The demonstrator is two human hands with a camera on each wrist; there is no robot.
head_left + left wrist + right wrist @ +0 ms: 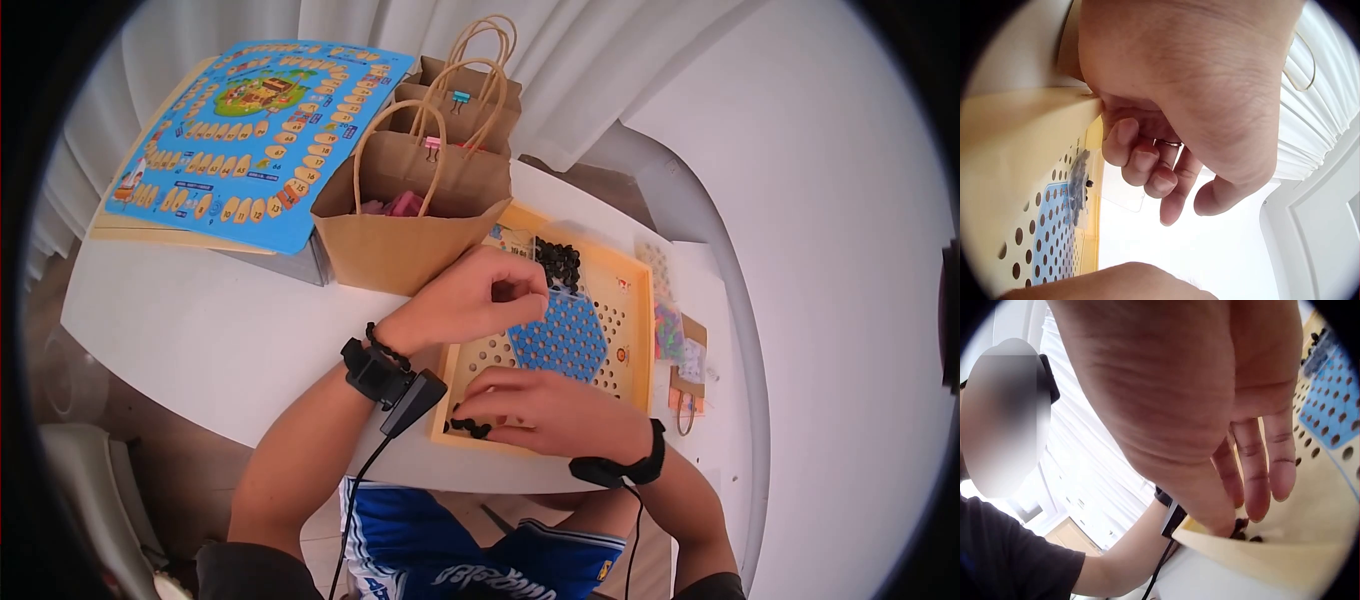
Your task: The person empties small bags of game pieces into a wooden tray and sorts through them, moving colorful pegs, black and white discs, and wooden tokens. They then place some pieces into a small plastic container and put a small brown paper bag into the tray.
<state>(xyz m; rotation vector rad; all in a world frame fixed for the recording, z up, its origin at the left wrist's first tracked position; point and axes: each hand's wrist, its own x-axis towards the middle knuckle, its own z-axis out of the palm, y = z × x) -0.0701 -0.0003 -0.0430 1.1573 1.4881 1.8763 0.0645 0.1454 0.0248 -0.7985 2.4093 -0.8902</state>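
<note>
My right hand (545, 410) reaches into the near left corner of a shallow wooden game box (646, 320). Several small black pieces (470, 428) lie there, between its fingertips and thumb. In the right wrist view its fingers (1257, 494) point down, fairly straight, with black pieces (1239, 530) by the thumb tip. Over the box's left side hovers my left hand (470, 290), fingers loosely bent. The left wrist view shows its thumb (1215, 197) apart from the fingers and nothing held. A blue hexagonal hole pattern (562, 340) covers the board's middle.
A clear container of black pieces (557, 262) sits at the box's far end. Brown paper bags (410, 240) stand left of it, beside a blue board-game sheet (255, 140). Small plastic packets (680, 340) lie right of the box on the white table (200, 310).
</note>
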